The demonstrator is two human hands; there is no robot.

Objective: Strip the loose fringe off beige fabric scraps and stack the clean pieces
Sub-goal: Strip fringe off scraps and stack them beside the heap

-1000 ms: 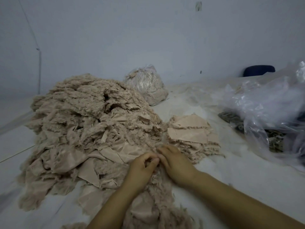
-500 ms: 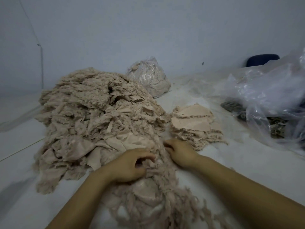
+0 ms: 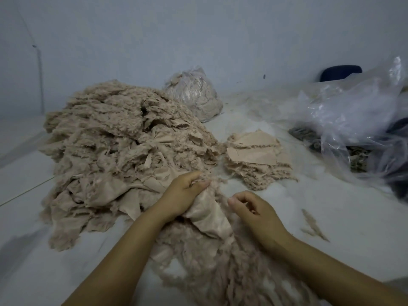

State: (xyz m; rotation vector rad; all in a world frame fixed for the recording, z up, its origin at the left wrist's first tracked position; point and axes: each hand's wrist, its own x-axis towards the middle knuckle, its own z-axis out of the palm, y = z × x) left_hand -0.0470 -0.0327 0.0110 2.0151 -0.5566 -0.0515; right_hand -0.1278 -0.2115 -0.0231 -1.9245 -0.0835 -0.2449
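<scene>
At lower centre the left hand point(image 3: 184, 196) clamps the scrap point(image 3: 208, 214), whose fringe point(image 3: 223, 261) trails toward the bottom edge. The right hand point(image 3: 254, 212) (nearer that fringe) hovers beside it, fingers curled, seemingly empty; the clean stack point(image 3: 257, 159) lies upper right.

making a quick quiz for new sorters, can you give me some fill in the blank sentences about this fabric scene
1. The left hand has its grip closed on a beige ____ scrap.
2. The small stack of clean pieces lies to the ____ of the big heap.
3. The tied bag of fluff sits near the wall, ____ the big heap.
4. The right hand has its fingers curled, and is ____ the scrap.

Missing words: fabric; right; behind; beside
</scene>
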